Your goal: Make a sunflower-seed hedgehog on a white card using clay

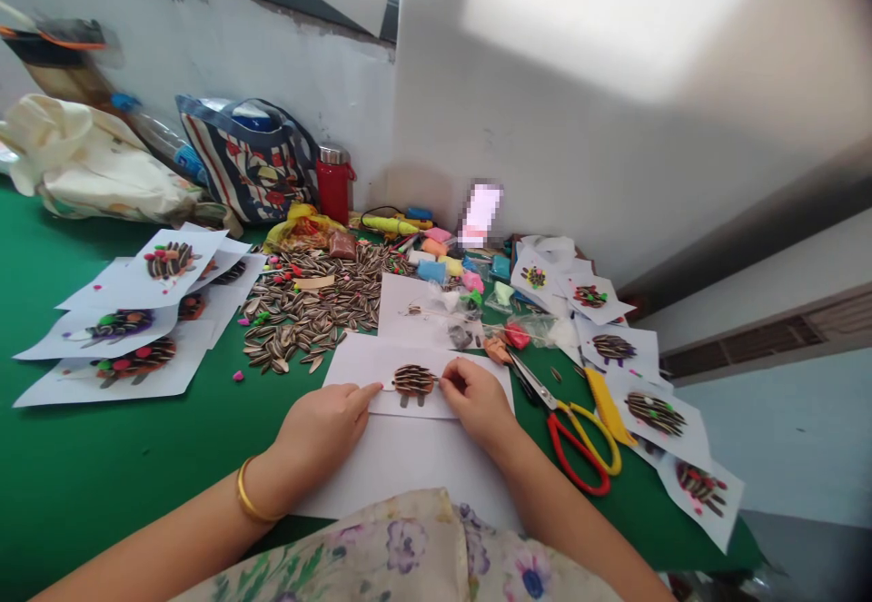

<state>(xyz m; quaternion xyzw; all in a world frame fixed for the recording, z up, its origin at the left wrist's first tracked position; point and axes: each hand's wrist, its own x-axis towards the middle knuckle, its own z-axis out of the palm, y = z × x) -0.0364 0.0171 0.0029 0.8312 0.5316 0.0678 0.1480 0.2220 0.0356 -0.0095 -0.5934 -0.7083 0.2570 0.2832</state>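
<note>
A small hedgehog figure (413, 382) of striped sunflower seeds on a brown body, with dark feet and a white snout, lies on a white paper sheet (354, 357) in front of me. My left hand (327, 429) rests on the paper at the left, index finger stretched out and touching by the snout. At the figure's right end, my right hand (480, 402) has thumb and fingers pinched together; whatever they hold is hidden. Another white sheet (409, 457) lies under the near edge. Behind the paper spreads a heap of sunflower seeds (313, 307).
Scissors (572, 429) with red and yellow handles and a yellow cutter (609, 407) lie right of my right hand. Finished seed pictures stand stacked left (129, 348) and right (654, 411). Coloured clay packets (432, 271), a red bottle (333, 186) and a striped bag (249, 162) sit behind.
</note>
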